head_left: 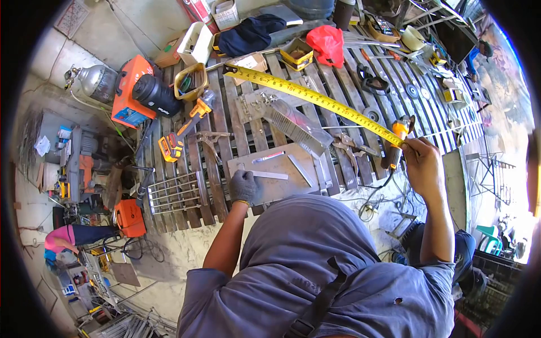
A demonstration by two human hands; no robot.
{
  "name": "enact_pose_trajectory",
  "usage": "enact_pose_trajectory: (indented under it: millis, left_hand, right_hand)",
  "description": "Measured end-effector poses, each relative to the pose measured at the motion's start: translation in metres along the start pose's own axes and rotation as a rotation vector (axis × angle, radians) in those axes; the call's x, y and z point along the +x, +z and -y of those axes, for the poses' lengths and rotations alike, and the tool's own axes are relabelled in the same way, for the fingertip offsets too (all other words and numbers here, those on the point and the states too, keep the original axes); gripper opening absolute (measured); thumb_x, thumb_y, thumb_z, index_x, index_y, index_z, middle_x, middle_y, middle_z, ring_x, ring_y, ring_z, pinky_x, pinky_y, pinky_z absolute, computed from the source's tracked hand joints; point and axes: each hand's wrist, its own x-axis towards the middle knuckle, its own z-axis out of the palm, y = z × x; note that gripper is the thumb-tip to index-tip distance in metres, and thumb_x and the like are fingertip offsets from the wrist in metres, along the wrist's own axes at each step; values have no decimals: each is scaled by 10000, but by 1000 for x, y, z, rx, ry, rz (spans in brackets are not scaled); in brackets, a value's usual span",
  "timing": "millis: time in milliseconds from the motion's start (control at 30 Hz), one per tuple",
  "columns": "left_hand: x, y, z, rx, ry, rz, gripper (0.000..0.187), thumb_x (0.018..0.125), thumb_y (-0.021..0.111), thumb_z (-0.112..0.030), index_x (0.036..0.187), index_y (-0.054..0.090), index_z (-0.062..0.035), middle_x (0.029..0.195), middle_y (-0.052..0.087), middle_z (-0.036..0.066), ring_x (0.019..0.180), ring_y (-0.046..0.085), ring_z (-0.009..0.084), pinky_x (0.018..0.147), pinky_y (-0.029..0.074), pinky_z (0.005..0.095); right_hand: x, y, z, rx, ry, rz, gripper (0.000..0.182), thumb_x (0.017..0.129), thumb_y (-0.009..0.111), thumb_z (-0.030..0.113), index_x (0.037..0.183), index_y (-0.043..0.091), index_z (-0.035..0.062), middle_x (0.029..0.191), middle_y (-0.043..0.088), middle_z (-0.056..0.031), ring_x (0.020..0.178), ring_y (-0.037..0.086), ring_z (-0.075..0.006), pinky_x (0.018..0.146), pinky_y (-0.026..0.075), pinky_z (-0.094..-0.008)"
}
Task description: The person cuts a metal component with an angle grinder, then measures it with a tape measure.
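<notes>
Bare and raised at the right, my right hand (pixel 421 158) pinches one end of an extended yellow tape measure (pixel 321 100). The tape slants up and left over the slatted bench, its far end near a cardboard box. My left hand (pixel 244 187), in a grey glove, is closed at the left end of a thin light metal strip (pixel 270 175). Under that strip lies a flat metal plate (pixel 270 188), which also bears a red-and-white marker (pixel 268 157) and a second strip (pixel 301 170). An angle grinder (pixel 399 132) stands just left of my right hand.
A yellow-and-black power tool (pixel 183 132), a clamp (pixel 211 138), a long metal block (pixel 298 127) and a welded rod grid (pixel 174 193) lie on the slatted bench (pixel 222 194). An orange machine (pixel 131 90) and gas cylinder (pixel 98 81) stand left. Another person (pixel 65 239) is at the far left.
</notes>
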Motion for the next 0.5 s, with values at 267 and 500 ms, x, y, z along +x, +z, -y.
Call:
enact_pose_trajectory:
  millis: [267, 500]
  left_hand:
    - [-21, 34, -112, 434, 1310, 63, 322, 932, 734, -363, 1148, 740, -125, 1071, 701, 81, 1046, 656, 307, 927, 516, 482]
    - [6, 71, -145, 387, 1154, 325, 263, 913, 744, -273, 1111, 761, -102, 1070, 753, 96, 1079, 705, 336, 951, 553, 521]
  right_hand:
    - [-21, -11, -10, -28, 74, 43, 163, 1011, 733, 118, 1077, 809, -10, 936, 725, -211, 878, 722, -431, 808, 556, -501]
    - [-33, -40, -9, -29, 58, -10, 144, 1009, 732, 93, 1064, 798, -23, 940, 726, -207, 868, 717, -422, 805, 551, -492]
